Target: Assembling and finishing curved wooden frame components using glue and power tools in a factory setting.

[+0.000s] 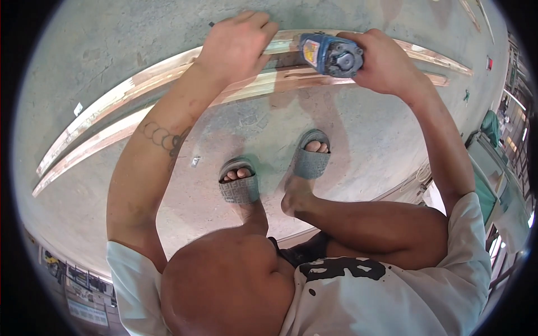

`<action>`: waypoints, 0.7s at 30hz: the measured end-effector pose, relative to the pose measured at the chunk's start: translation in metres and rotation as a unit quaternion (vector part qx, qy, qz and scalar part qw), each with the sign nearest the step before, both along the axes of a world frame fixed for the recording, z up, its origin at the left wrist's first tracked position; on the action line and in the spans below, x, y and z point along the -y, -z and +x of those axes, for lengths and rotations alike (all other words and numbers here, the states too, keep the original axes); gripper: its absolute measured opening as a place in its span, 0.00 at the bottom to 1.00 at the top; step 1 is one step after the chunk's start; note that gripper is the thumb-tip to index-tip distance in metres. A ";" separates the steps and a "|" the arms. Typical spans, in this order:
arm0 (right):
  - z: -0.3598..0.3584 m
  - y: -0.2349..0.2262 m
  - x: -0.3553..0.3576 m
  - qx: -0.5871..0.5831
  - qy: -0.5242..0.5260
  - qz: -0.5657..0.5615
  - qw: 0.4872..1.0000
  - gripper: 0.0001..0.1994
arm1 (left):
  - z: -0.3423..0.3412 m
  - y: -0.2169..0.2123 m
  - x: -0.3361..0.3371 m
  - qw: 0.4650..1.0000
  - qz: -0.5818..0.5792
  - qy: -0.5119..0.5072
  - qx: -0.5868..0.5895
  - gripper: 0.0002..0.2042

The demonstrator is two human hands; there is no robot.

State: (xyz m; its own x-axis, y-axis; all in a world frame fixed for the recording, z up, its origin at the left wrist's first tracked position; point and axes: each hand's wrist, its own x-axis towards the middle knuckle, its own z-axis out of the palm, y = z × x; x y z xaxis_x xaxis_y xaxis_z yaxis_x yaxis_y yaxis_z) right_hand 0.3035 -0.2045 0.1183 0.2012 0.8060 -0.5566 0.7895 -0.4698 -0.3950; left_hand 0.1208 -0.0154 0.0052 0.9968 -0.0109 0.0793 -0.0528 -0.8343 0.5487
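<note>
My right hand is closed round the handle of a blue nail gun, whose dark bolted end cap faces up. Its nose is hidden beneath the body, which stands over the long wooden strips. To the left, my left hand is closed, with its fingers curled above the same strips. A small dark tip pokes out beside its knuckles; what the hand holds is hidden. The strips lie side by side across the floor, with a narrow gap between them.
My feet in grey slide sandals rest on the concrete floor, on the near side of the strips. A green and grey item stands at the right. Thin strips lie at the far right.
</note>
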 end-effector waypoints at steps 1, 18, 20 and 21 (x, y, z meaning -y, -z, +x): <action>-0.005 -0.006 0.000 0.023 0.006 0.011 1.000 0.23 | -0.001 -0.001 0.001 1.000 0.000 -0.004 -0.006 0.13; -0.013 -0.017 -0.031 0.053 0.005 -0.064 0.997 0.19 | 0.008 -0.008 -0.006 0.999 -0.019 0.007 -0.027 0.14; -0.016 -0.012 -0.023 0.070 0.001 -0.048 0.996 0.18 | 0.003 -0.005 -0.002 1.000 -0.010 0.007 -0.029 0.14; -0.018 -0.013 -0.023 0.064 -0.001 -0.080 0.995 0.18 | 0.003 -0.002 -0.001 0.999 -0.005 0.005 -0.035 0.14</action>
